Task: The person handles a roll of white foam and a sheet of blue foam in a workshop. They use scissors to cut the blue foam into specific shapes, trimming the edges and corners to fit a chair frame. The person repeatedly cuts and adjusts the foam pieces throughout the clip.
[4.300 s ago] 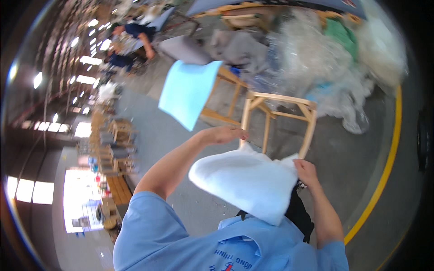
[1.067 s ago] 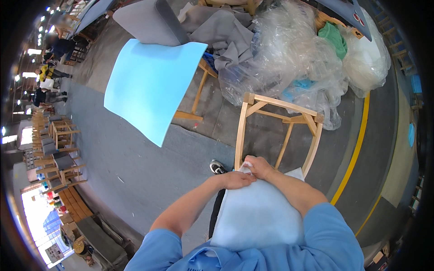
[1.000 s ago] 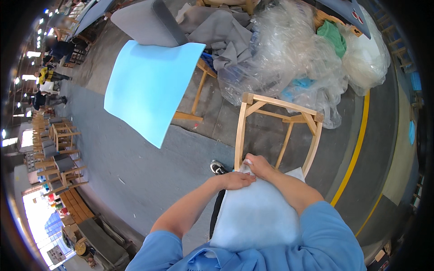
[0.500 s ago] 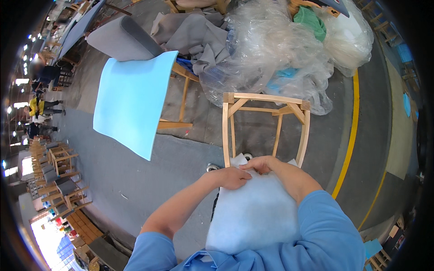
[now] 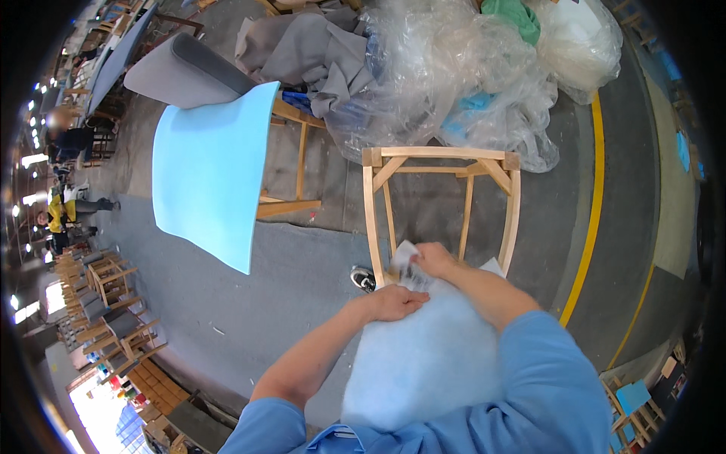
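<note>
A pale blue-white sheet of fluffy batting [image 5: 423,363] lies close in front of my body, over the near end of a bare wooden chair frame [image 5: 442,152]. My left hand [image 5: 395,302] rests closed on the batting near its far edge, thumb and fingertips pressed into it. A little farther off, my right hand [image 5: 436,260] is closed on a thin white flap [image 5: 408,274] at that edge, which is lifted and creased. Its fingertips are partly hidden. Another pale corner of the sheet sticks up right of my right forearm.
Left stands a chair with a light blue foam sheet [image 5: 208,174] over it and a grey padded back [image 5: 181,72]. Beyond the frame lie grey fabric [image 5: 318,57] and clear plastic wrap [image 5: 454,68]. A yellow floor line [image 5: 594,197] runs right; chairs and people are far left.
My right hand has moved away from the left and farther from me, pulling the white flap up. The left hand has stayed on the batting, shifting slightly.
</note>
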Motion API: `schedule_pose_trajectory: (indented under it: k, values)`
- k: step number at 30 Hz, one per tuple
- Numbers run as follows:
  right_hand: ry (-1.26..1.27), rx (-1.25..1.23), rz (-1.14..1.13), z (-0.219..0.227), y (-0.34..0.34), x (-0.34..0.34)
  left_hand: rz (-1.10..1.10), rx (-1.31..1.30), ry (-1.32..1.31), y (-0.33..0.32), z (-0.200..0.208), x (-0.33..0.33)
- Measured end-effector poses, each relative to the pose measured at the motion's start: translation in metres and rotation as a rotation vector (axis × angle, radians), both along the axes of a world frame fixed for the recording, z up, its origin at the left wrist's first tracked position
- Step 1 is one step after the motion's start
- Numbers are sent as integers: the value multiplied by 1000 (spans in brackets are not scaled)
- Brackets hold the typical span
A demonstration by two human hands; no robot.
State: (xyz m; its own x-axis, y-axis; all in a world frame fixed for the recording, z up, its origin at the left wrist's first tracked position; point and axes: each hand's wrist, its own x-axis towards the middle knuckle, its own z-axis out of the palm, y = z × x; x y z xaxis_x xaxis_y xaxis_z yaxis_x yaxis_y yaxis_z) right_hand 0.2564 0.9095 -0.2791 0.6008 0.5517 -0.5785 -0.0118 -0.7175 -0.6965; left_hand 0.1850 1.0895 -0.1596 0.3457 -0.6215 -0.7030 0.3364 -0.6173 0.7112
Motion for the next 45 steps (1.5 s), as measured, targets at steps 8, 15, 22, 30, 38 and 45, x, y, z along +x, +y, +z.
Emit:
schedule_pose_trajectory:
  k: [8,15,22,30,38,45]
  values:
    - [1285,-55,-53,11,-17,46,-59,68,-73,-2,13,19]
    - [1040,-63,127,17,-45,26,-160,-102,-54,-60,12,58]
    - [60,-140,201,-4,-47,10,-197,-187,-31,-79,-13,16]
    - [1012,-476,203,15,-68,49,-373,-109,-26,-82,2,44]
    - [518,-86,475,15,-81,39,-350,-162,-157,-122,-11,55]
    - [109,-436,368,-10,-96,46,-278,-231,-40,-129,-18,33]
